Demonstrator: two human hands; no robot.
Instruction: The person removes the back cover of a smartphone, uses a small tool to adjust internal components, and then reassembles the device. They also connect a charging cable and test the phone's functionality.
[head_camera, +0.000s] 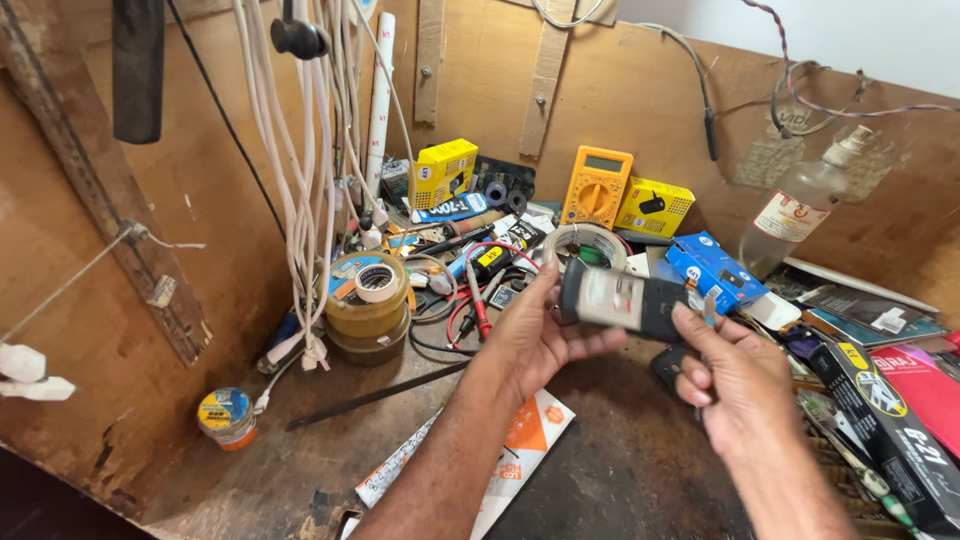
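Both hands hold a small dark handheld device (622, 300) with a pale label on its face, above the workbench. My left hand (535, 335) grips its left end, thumb on top. My right hand (735, 385) holds its right end with the fingertips and also has a thin metal tool (708, 305) pinched between the fingers. Just behind the device lies a roll of solder wire (588, 240).
The wooden bench (620, 470) is crowded: a yellow multimeter (596, 186), yellow boxes (445, 172), a blue box (715, 268), stacked tape rolls (368, 300), a small tin (225, 415), red probe leads (477, 305), a clear bottle (800, 205), black cartons (890, 420) at right, hanging white cables (305, 160).
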